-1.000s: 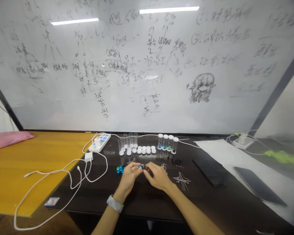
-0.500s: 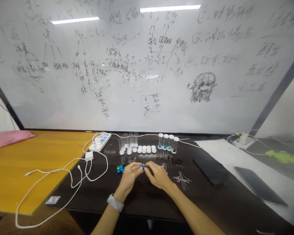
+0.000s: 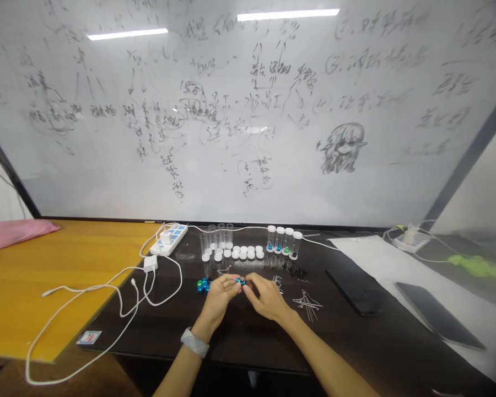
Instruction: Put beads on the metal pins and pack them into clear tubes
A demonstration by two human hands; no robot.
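2 hands pinch at centre frame: the left hand [image 3: 219,299] grips a thin pin [image 3: 231,279], and the right hand [image 3: 268,298] presses its fingertips to a blue bead [image 3: 242,282] on it. Hardly any shift from a moment ago; more blue beads [image 3: 204,284] sit just left.

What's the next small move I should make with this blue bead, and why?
Probably press the blue bead further onto the thin pin with your right hand while your left hand steadies the pin. The bead appears to sit near the pin's end, between both hands, though it's too small to be sure.

Head-worn view, facing forward and down
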